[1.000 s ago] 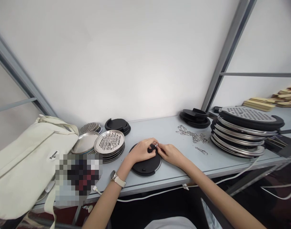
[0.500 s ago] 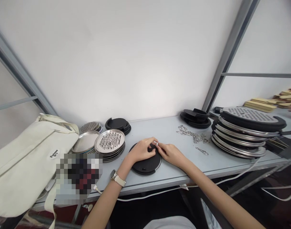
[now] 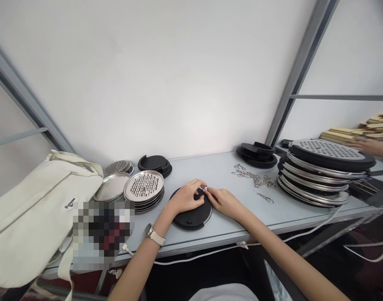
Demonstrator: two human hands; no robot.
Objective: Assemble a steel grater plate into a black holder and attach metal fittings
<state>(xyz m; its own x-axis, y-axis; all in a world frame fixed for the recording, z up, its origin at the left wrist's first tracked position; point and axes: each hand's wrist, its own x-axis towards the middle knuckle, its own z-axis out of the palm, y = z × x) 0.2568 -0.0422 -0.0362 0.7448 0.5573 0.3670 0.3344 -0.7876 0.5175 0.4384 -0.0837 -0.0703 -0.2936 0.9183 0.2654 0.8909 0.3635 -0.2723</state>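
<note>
A black round holder [image 3: 193,215] lies on the table in front of me, with a notch in its rim and a thin silvery edge at its lower right. My left hand [image 3: 188,195] rests on its upper part, fingers curled over the far edge and thumb bent inward. At the upper right rim my right hand [image 3: 222,200] pinches with thumb and forefinger, its tips almost touching the left fingertips. A tiny shiny metal piece [image 3: 204,189] shows between the fingertips; most of it is hidden. Loose wire clips [image 3: 257,179] lie to the right, one clip [image 3: 265,198] apart.
Left of the holder are stacked round metal grater discs [image 3: 145,186] and plain metal discs [image 3: 112,187]. Black holders [image 3: 155,164] and more black holders [image 3: 256,154] stand behind. A tall stack [image 3: 317,179] stands right. A cream bag [image 3: 43,209] lies left; a co-worker's hand [image 3: 365,144] touches yellow pieces [image 3: 338,134].
My hands stay almost in place, fingertips shifting only slightly at the holder's rim. At the far right, the co-worker's hand has moved left over the yellow pieces.
</note>
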